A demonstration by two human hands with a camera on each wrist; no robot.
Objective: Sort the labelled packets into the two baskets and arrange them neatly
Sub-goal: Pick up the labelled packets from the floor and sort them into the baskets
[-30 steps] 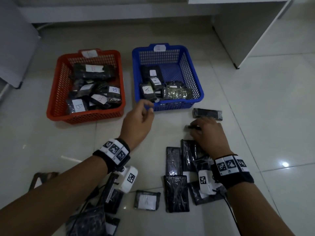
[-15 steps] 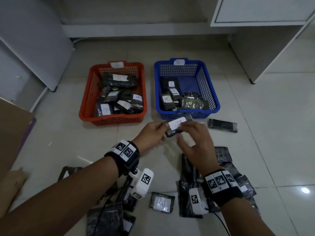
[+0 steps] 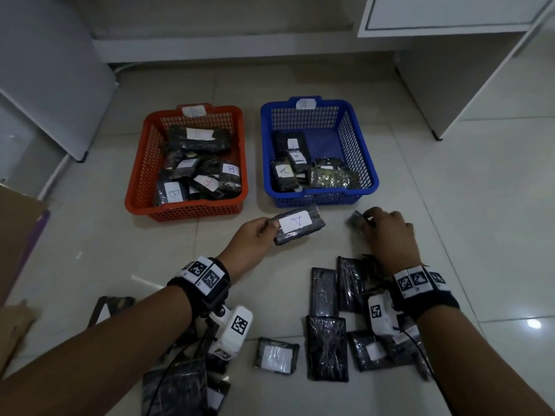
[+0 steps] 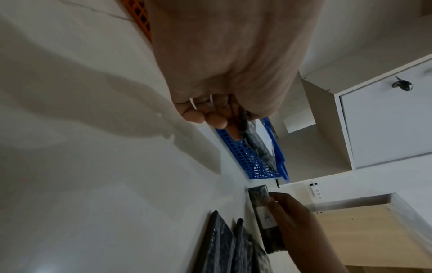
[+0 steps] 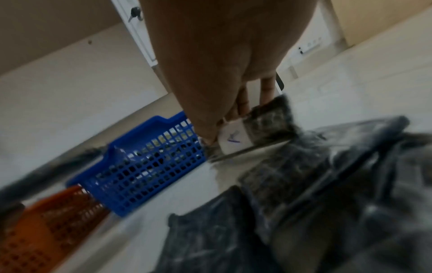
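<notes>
Packets [image 3: 298,228] [image 3: 356,219]: one pinched per hand (A-labelled left).

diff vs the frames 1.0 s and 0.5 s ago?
The A-labelled packet, picked up by the right hand and passed over, is now held by the left hand alone. The right hand has reached right to grip another packet on the floor. Both baskets' contents unchanged.
</notes>
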